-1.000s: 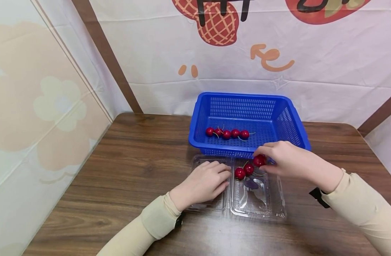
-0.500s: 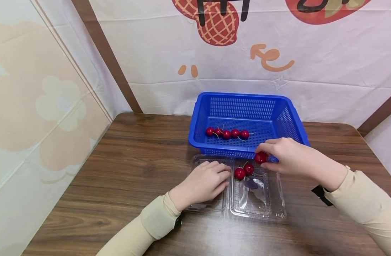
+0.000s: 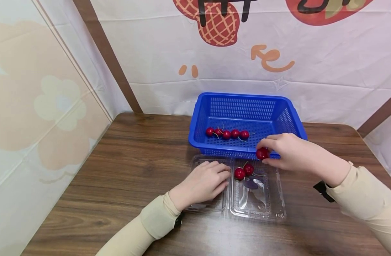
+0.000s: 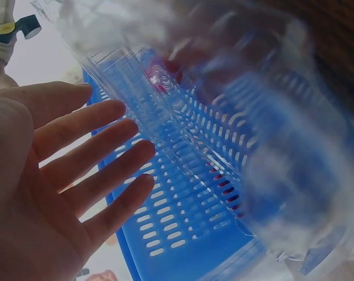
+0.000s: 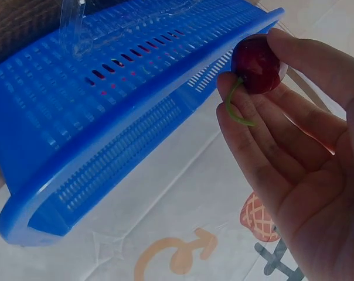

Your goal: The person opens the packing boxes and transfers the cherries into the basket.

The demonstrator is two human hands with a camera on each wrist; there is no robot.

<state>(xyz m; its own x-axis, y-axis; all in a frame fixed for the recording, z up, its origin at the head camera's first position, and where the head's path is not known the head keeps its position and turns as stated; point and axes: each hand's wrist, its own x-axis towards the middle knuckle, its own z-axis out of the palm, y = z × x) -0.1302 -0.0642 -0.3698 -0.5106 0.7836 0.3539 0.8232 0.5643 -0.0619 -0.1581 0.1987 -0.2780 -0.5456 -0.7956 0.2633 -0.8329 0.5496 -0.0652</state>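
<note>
My right hand (image 3: 292, 154) pinches a dark red cherry (image 3: 262, 153) between thumb and fingers, just over the near right rim of the blue basket (image 3: 195, 139). Its green stem hangs down in the right wrist view, where the cherry (image 5: 259, 63) shows close up. My left hand (image 3: 203, 183) lies over the left half of a clear plastic clamshell box (image 3: 257, 213); in the left wrist view its fingers (image 4: 101, 155) are spread and hold nothing. Two cherries (image 3: 244, 171) sit in the back left corner of the box's right half.
Inside the basket, several cherries (image 3: 226, 134) stand in a row along the near side. The basket is right behind the box on the brown wooden table (image 3: 134, 170). A white printed cloth (image 3: 157, 53) hangs behind the table.
My right hand has risen and moved slightly right and away from the box, carrying the pinched cherry up toward the basket rim. The left hand has stayed in place.
</note>
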